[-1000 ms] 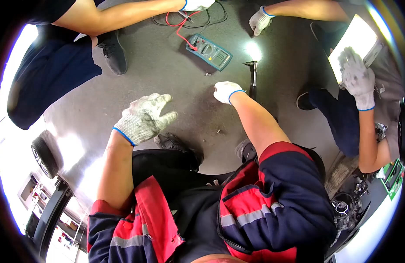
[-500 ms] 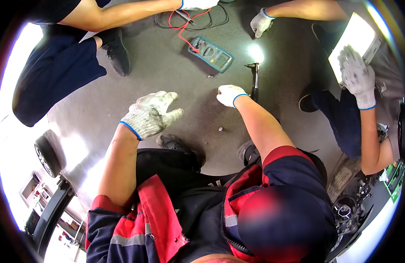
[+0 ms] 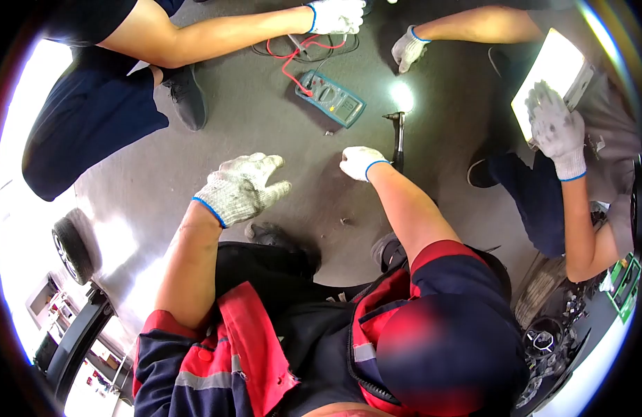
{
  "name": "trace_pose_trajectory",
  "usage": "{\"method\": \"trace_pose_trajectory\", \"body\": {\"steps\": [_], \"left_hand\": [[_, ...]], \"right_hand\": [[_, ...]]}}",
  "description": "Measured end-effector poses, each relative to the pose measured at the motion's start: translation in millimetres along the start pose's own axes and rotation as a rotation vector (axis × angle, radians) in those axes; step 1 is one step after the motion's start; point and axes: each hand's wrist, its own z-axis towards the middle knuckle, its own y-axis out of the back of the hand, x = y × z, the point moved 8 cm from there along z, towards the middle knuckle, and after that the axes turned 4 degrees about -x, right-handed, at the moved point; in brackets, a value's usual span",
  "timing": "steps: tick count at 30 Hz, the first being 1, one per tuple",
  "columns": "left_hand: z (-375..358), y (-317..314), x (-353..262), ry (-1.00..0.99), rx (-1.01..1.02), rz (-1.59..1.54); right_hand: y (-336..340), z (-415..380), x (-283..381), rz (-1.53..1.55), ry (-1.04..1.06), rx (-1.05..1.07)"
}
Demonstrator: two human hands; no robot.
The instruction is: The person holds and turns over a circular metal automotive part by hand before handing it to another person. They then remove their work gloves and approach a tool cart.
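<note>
Watching through the head camera, I worried most about the ratchet-like tool (image 3: 400,139), which lay on the floor (image 3: 147,163) just beside my right hand (image 3: 361,163); its handle ran back toward my forearm (image 3: 417,205), and a careless sideways sweep could have knocked it away. I couldn't tell whether arm and handle touched. The multimeter (image 3: 331,99) lay farther forward, its red lead (image 3: 284,69) looped loosely near a co-worker's gloved hand (image 3: 337,17), so a snag there might have dragged the meter askew. A small loose piece (image 3: 345,222) on the floor nearer me seemed easy to kick off or step on. As for pose, my right arm reached forward with the fingers curled into a fist; nothing showed in it, though I couldn't rule out something small inside. My left hand (image 3: 242,187) was held out across from it, fingers partly spread, thumb well apart, with no hold on anything I could see.
</note>
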Motion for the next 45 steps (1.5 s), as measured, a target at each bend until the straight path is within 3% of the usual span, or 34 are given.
{"method": "trace_pose_trajectory", "body": {"steps": [7,12,15,16,17,19,22,25,26,30,33,45], "left_hand": [[1,10,-12,0.058,0.069,0.007],[-2,16,-14,0.057,0.05,0.007],[-4,16,-14,0.042,0.034,0.003],[-2,19,-16,0.046,0.031,-0.001],[-3,21,-16,0.051,0.034,-0.005],[-1,19,-14,0.03,0.027,-0.002],[-3,21,-17,0.024,0.048,0.017],[-4,22,-16,0.035,0.074,0.034],[-1,25,-15,0.039,0.074,0.043],[3,25,-13,0.042,0.053,0.056],[5,24,-17,0.043,0.076,0.063],[-2,25,-22,0.062,0.1,0.025]], "right_hand": [[5,-4,-5,-0.006,-0.021,0.023],[20,-22,-3,-0.172,-0.039,0.159],[21,-27,5,-0.587,0.217,0.314],[46,-53,31,-0.781,0.4,0.395],[50,-52,27,-0.832,0.472,0.356],[119,-100,46,-0.56,0.138,0.198],[191,-207,117,-0.471,0.214,0.088],[205,-261,138,-0.399,0.239,-0.034],[203,-266,134,-0.277,0.312,-0.124],[204,-252,111,-0.416,0.32,-0.151],[204,-247,99,-0.239,0.228,-0.066],[192,-244,109,-0.174,0.314,-0.005]]}}
